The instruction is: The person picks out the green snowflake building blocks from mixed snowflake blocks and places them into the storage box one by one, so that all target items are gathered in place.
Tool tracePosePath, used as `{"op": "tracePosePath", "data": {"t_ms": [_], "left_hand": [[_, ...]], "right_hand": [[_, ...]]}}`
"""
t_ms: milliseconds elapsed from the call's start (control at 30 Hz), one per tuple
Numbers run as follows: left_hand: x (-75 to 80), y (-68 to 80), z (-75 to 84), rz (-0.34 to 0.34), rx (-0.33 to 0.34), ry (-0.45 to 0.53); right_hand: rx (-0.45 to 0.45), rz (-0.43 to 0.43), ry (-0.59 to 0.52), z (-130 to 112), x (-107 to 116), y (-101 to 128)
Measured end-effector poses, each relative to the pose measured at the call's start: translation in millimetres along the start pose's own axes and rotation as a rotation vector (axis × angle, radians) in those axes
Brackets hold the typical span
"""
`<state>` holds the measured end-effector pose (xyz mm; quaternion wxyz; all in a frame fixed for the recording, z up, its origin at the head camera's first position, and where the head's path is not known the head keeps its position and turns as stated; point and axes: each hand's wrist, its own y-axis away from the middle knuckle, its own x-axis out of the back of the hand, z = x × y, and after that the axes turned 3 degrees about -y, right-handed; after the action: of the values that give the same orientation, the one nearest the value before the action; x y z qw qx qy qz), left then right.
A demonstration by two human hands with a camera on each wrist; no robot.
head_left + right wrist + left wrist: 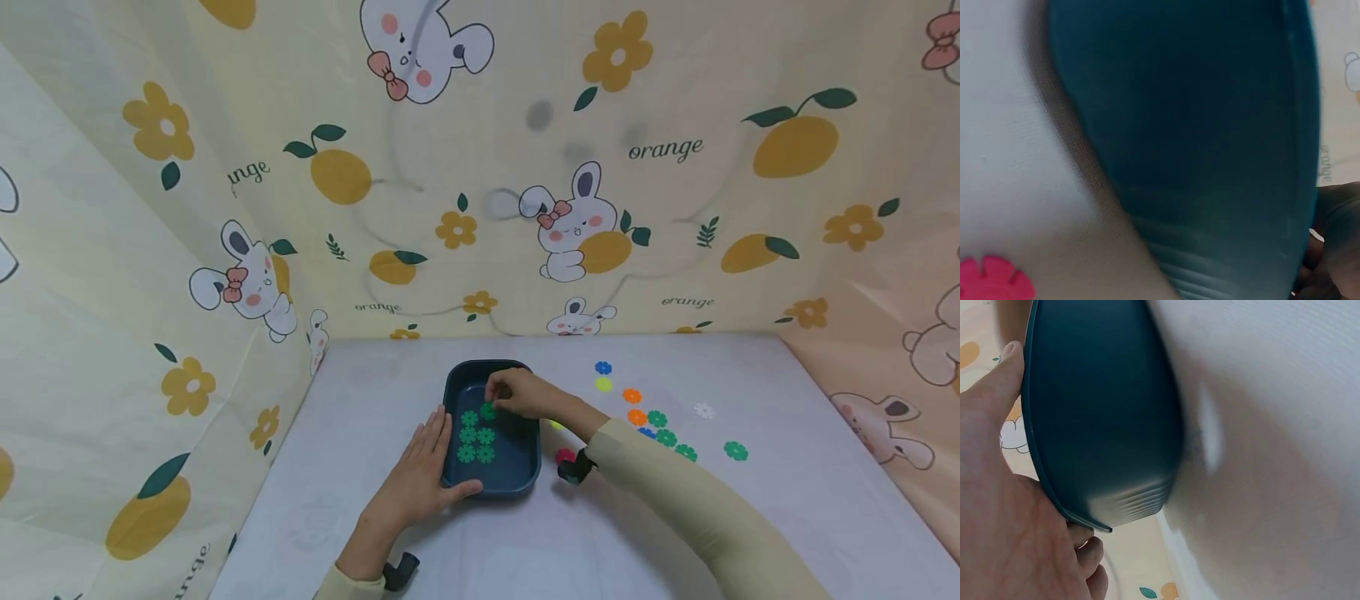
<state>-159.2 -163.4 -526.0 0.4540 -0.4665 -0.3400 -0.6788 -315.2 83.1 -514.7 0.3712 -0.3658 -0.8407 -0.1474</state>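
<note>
Left hand (417,479) closest to the lens, laid flat along the left wall of the dark blue tray (527,477), fingers straight, thumb hooked round the near corner. Steadying, not clutching. Same story from the left wrist view: palm (997,506) pressed to the tray's outer wall (1104,419), thumb up along the rim.

Right hand (520,393) reaching over the tray's far end, fingertips pinching a green flower disc (488,410) right above the tray floor. Touching the floor or just hovering, can't tell.

Tray sitting mid-table, a bit left of centre, on the white tabletop (787,500). Five more green flower discs (477,444) already lying inside in a loose two-column cluster, just below the pinched one.

Outward to the right: a scatter of loose discs on the table. Pink disc (564,456) just beside the tray's right wall, partly hidden behind the right wrist, also showing in the right wrist view (994,280) next to the tray's side (1210,144). Farther out, a blue disc (603,367), yellow disc (603,384), two orange discs (634,406), a few green ones (667,435), a white disc (703,410) and a lone green disc (736,451) well apart. Right forearm in a beige sleeve (675,492) crossing in front of some of them, covering part of that pile.

Cartoon bunny-and-orange cloth (525,167) walling in the table on three sides.
</note>
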Motion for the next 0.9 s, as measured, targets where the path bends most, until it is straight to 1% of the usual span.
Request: {"op": "tracePosePath", "data": {"t_ms": [267,500,900], "left_hand": [[0.6,-1.1,-0.5,-0.003,-0.004,-0.014],[0.1,-1.1,-0.8,0.001,-0.004,-0.017],[0.9,-1.0,0.7,-0.014,0.007,-0.016]], "right_hand": [[-0.037,-0.030,0.095,0.7,-5.0,-11.6],[-0.099,-0.071,0.174,-1.6,-9.3,-14.1],[-0.110,-0.060,0.215,-0.5,-14.6,-15.6]]}}
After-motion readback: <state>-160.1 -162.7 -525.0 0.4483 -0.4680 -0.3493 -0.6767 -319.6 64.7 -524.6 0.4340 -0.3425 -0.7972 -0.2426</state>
